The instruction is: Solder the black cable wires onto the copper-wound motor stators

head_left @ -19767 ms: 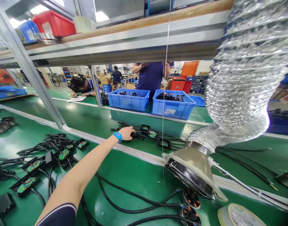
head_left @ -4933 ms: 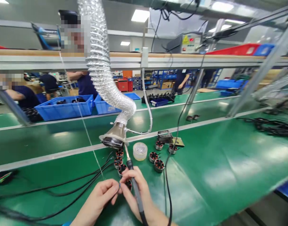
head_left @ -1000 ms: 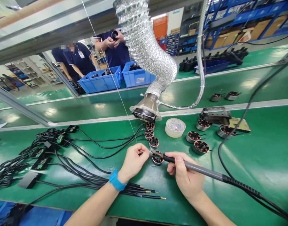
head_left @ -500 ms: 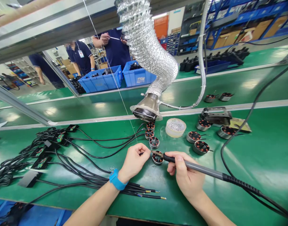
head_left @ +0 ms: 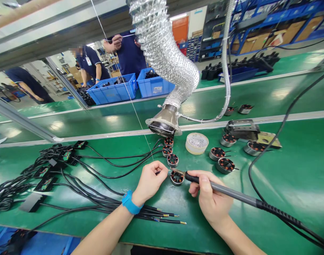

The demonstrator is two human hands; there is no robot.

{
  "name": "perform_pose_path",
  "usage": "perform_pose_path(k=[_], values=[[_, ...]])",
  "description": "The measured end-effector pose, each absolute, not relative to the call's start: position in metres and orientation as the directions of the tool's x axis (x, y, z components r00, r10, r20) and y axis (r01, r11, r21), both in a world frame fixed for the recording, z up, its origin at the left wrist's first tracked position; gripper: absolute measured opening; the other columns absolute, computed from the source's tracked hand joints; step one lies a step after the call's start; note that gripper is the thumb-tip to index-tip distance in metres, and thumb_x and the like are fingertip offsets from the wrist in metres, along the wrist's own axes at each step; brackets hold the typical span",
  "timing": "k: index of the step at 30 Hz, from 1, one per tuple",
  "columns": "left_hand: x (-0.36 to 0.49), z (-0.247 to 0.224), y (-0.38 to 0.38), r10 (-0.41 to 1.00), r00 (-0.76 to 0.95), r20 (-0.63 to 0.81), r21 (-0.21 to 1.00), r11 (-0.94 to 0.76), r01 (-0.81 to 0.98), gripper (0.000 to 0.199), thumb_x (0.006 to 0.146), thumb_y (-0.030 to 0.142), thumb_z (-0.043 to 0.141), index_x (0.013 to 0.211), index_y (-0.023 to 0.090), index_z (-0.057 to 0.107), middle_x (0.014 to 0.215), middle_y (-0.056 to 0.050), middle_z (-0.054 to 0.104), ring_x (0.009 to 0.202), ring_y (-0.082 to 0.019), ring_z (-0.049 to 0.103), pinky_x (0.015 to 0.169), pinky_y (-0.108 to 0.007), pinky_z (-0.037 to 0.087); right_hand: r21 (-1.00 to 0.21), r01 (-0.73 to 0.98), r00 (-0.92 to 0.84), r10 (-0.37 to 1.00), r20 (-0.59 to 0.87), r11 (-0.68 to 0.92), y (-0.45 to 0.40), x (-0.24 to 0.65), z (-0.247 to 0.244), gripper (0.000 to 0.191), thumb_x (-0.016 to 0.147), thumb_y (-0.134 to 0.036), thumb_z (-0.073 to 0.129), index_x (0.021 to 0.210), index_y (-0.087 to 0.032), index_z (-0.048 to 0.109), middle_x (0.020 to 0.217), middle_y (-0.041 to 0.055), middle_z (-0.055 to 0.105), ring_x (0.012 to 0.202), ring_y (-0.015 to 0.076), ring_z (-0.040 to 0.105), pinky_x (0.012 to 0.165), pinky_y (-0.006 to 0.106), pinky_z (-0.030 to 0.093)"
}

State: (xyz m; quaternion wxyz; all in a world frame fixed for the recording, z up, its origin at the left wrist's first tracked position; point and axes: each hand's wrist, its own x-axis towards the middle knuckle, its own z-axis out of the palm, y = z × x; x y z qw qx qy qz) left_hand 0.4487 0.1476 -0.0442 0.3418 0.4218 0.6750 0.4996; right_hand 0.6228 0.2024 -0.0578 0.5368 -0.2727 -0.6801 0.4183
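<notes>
My left hand (head_left: 150,180), with a blue band at the wrist, pinches the end of a black cable (head_left: 158,172). A thin silvery wire (head_left: 137,111) runs down from above to these fingers; whether they grip it too is hard to see. In my right hand (head_left: 213,198) is a soldering iron (head_left: 231,192), held like a pen. Its tip meets the edge of a small round motor part (head_left: 177,178) with copper windings, close to my left fingertips. The exact contact is too small to make out. Behind it stand several similar motor parts (head_left: 173,160) in a row, some with cables attached.
Black cables with small circuit boards (head_left: 68,154) cover the left side. A fume hose (head_left: 175,60) hangs above, its nozzle (head_left: 163,124) behind the motors. A round tub (head_left: 197,143), more motors (head_left: 225,165) and a metal stand (head_left: 243,131) are right. Co-workers stand beyond blue bins (head_left: 113,92).
The soldering iron and my right hand have shifted slightly right, the tip staying at the motor part. My left hand keeps its pinch. In the background, a co-worker at the left has moved further left.
</notes>
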Motion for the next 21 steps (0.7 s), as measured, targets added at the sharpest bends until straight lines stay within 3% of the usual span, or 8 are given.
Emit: perform_pose_path(k=[14, 21], values=[[0.449, -0.043, 0.148, 0.907, -0.42, -0.043, 0.966, 0.145, 0.215, 0.016, 0.079, 0.026, 0.06, 0.071, 0.012, 0.061, 0.068, -0.001, 0.06, 0.063, -0.009, 0.051, 0.06, -0.02, 0.037, -0.845, -0.01, -0.314, 0.8, 0.511, 0.535, 0.203, 0.62, -0.057, 0.024, 0.103, -0.029, 0.046, 0.104, -0.019, 0.067, 0.064, -0.0027, 0.061, 0.05, 0.0094, 0.058, 0.05, 0.02, 0.049], [0.449, -0.043, 0.148, 0.913, -0.406, -0.037, 0.969, 0.132, 0.207, 0.016, 0.079, 0.026, 0.06, 0.071, 0.012, 0.061, 0.068, -0.001, 0.061, 0.064, -0.01, 0.052, 0.062, -0.02, 0.039, -0.759, 0.026, -0.364, 0.714, 0.599, 0.65, 0.206, 0.611, -0.048, 0.021, 0.101, -0.022, 0.05, 0.115, -0.021, 0.065, 0.081, -0.0001, 0.068, 0.066, 0.0111, 0.066, 0.067, 0.023, 0.056]])
